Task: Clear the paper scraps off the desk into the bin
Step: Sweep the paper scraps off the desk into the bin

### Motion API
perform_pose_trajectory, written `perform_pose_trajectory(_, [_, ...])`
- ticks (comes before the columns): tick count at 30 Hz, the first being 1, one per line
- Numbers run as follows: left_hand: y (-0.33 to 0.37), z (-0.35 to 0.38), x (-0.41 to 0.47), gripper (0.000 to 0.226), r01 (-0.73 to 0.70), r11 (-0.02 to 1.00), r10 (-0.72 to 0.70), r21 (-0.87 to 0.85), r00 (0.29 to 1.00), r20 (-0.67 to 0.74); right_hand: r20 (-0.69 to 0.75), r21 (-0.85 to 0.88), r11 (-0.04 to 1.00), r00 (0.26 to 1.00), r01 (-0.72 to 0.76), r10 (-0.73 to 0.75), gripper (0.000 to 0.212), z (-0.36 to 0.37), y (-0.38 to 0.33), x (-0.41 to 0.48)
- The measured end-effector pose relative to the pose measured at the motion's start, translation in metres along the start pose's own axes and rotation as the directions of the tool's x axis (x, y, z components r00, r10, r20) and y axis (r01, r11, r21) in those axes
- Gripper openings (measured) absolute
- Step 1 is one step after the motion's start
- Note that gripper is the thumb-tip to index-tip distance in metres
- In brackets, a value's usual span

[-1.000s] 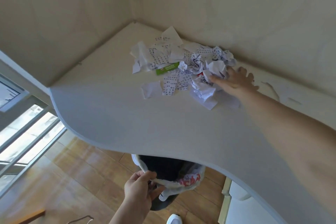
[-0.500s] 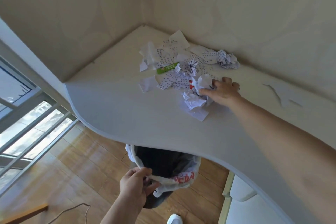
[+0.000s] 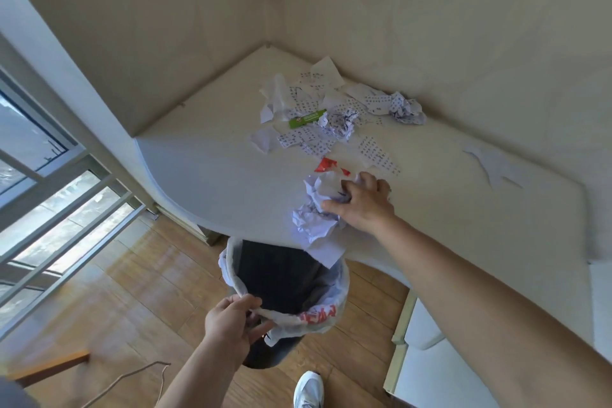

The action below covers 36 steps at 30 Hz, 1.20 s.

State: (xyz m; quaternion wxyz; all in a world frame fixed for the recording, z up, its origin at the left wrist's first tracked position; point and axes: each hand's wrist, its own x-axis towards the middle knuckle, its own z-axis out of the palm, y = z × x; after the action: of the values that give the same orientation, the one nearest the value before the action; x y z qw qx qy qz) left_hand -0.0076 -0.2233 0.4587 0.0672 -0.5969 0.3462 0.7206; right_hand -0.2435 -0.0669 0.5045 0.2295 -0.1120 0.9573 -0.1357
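My right hand [image 3: 362,205] presses on a bunch of crumpled white paper scraps [image 3: 316,215] at the desk's [image 3: 231,182] curved front edge; one flat sheet hangs over the edge above the bin. A dark bin [image 3: 281,285] lined with a white plastic bag stands on the floor just below. My left hand [image 3: 233,325] grips the bag's near rim. More printed scraps [image 3: 318,109] lie heaped near the back corner, with a crumpled ball [image 3: 405,109] at the right wall and a red scrap [image 3: 326,164] just beyond my right hand.
A green wrapper [image 3: 306,118] lies among the far scraps. A torn white piece [image 3: 493,166] rests on the desk's right side. Walls close the desk at back and left. A window [image 3: 39,169] is at left, a white unit [image 3: 427,364] under the desk at right, my shoe [image 3: 309,389] by the bin.
My right hand has dragged a bunch of crumpled scraps from the pile toward the front edge, above the bin. My left hand keeps hold of the bag's rim.
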Motion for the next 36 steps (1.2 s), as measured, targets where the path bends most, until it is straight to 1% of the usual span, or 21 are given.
perform_pose_trajectory(2, [0.002,-0.009,-0.003,0.02,-0.024,1.0,0.024,-0.015,1.0,0.011,0.017,-0.006,1.0,1.0,0.008,-0.008,0.065,0.009,-0.009,-0.015])
perform_pose_trajectory(4, [0.004,-0.019,-0.006,0.021,-0.038,0.999,0.039,-0.015,0.999,0.016,0.027,-0.025,0.999,0.999,0.024,-0.023,0.067,0.02,-0.021,-0.03])
perform_pose_trajectory(7, [0.007,-0.036,-0.012,0.024,-0.055,0.998,0.056,-0.021,0.997,0.047,0.052,-0.081,0.993,0.995,0.088,-0.084,0.064,0.04,-0.043,-0.057])
perform_pose_trajectory(9, [0.01,-0.049,-0.014,0.024,-0.072,0.997,0.073,-0.02,0.995,0.064,0.065,-0.127,0.981,0.989,0.144,-0.136,0.069,0.055,-0.059,-0.075])
perform_pose_trajectory(11, [0.013,-0.061,-0.015,0.025,-0.086,0.996,0.087,-0.024,0.993,0.075,0.08,-0.121,0.972,0.978,0.201,-0.193,0.076,0.071,-0.075,-0.093])
perform_pose_trajectory(13, [0.015,-0.072,-0.017,0.023,-0.089,0.996,0.091,-0.03,0.992,0.082,0.136,-0.039,0.967,0.96,0.25,-0.243,0.083,0.084,-0.089,-0.112])
perform_pose_trajectory(16, [0.017,-0.085,-0.019,0.019,-0.09,0.995,0.092,-0.032,0.992,0.084,0.209,0.133,0.951,0.93,0.281,-0.304,0.086,0.09,-0.099,-0.132])
perform_pose_trajectory(18, [0.021,-0.09,-0.019,0.017,-0.102,0.994,0.105,-0.036,0.991,0.088,0.187,0.258,0.922,0.922,0.288,-0.34,0.086,0.076,-0.1,-0.127])
perform_pose_trajectory(20, [0.027,-0.092,-0.015,0.016,-0.103,0.994,0.106,-0.034,0.99,0.096,0.101,0.299,0.909,0.937,0.291,-0.334,0.084,0.052,-0.095,-0.102])
perform_pose_trajectory(21, [0.029,-0.093,-0.013,0.015,-0.101,0.994,0.103,-0.033,0.99,0.098,0.034,0.268,0.917,0.948,0.297,-0.317,0.085,0.037,-0.091,-0.085])
perform_pose_trajectory(23, [0.034,-0.093,-0.01,0.014,-0.099,0.995,0.101,-0.03,0.991,0.092,-0.075,0.169,0.951,0.965,0.259,-0.25,0.087,0.007,-0.081,-0.044])
perform_pose_trajectory(25, [0.039,-0.092,-0.006,0.015,-0.108,0.994,0.11,-0.026,0.99,0.088,-0.115,0.094,0.982,0.981,0.167,-0.155,0.089,-0.016,-0.071,-0.004])
perform_pose_trajectory(27, [0.044,-0.091,-0.001,0.016,-0.111,0.994,0.112,-0.015,0.989,0.092,-0.083,0.069,0.995,0.994,0.076,-0.071,0.09,-0.031,-0.06,0.03])
perform_pose_trajectory(30, [0.051,-0.088,0.009,0.017,-0.118,0.993,0.119,-0.01,0.99,0.079,0.047,0.095,0.995,0.999,-0.011,0.006,0.093,-0.035,-0.044,0.065])
perform_pose_trajectory(32, [0.054,-0.088,0.012,0.019,-0.143,0.99,0.143,-0.006,0.987,0.068,0.108,0.05,0.999,0.994,-0.01,0.005,0.091,-0.02,-0.045,0.072])
perform_pose_trajectory(33, [0.055,-0.088,0.012,0.019,-0.146,0.989,0.146,-0.001,0.987,0.063,0.119,0.001,1.0,0.993,0.01,-0.01,0.09,-0.009,-0.049,0.07])
perform_pose_trajectory(36, [0.059,-0.092,0.007,0.02,-0.14,0.99,0.139,0.011,0.988,0.062,0.085,-0.098,0.991,0.993,0.089,-0.081,0.079,0.028,-0.064,0.045])
